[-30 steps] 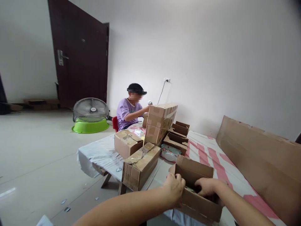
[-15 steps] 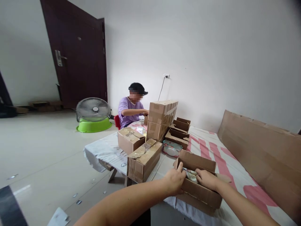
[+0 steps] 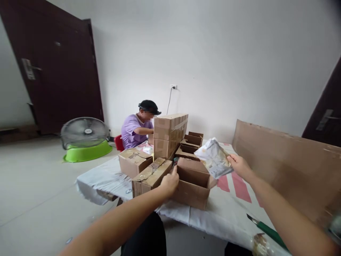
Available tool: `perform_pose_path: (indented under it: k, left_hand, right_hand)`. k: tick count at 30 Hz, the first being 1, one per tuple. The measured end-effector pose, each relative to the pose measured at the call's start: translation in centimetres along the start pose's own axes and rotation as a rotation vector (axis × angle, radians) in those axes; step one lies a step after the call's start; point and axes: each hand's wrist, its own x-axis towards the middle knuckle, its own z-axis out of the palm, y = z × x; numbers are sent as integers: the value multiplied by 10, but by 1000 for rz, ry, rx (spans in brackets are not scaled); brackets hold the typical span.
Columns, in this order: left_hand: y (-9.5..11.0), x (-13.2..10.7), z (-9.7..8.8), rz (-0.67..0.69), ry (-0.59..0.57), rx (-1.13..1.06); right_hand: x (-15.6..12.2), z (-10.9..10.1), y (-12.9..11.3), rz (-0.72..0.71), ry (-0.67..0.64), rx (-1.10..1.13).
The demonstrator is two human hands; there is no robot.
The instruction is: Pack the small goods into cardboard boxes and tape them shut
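- While the right hand (image 3: 238, 166) pinches the bag (image 3: 214, 159) by its right edge, hold firm — it may sag.
- Left hand (image 3: 170, 183) steadies the near open box (image 3: 193, 195), left side — cannot tell its grip.

- left forearm (image 3: 125, 217): bare, slanting up and rightward from the bottom edge
- left hand (image 3: 169, 184): low, one digit (image 3: 174, 170) pointing up, the other fingers mostly hidden
- right forearm (image 3: 282, 206): bare, reaching up and leftward from the lower right
- right hand (image 3: 240, 167): raised higher than the left, fingertips pinched together
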Motion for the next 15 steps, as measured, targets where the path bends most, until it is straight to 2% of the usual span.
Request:
perform_pose_path:
  k: [2, 4, 6, 8, 11, 13, 15]
  left_hand:
    - [-6, 2, -1, -26, -44, -5]
    - [-6, 4, -12, -23, -108, -26]
    - [0, 8, -35, 14, -113, -82]
    - [11, 16, -64, 98, -8, -213]
    - [32, 37, -102, 266, 187, -661]
    - [44, 58, -115, 314, 212, -1002]
    - [52, 82, -119, 289, 204, -1163]
  right_hand:
    - [2, -13, 6, 16, 35, 9]
    - [2, -22, 10, 14, 40, 3]
    - [1, -26, 10, -3, 34, 1]
    - [2, -29, 9, -24, 26, -1]
    - [6, -33, 4, -54, 20, 6]
    - [12, -35, 2, -63, 27, 51]
    - [21, -34, 3, -23, 51, 200]
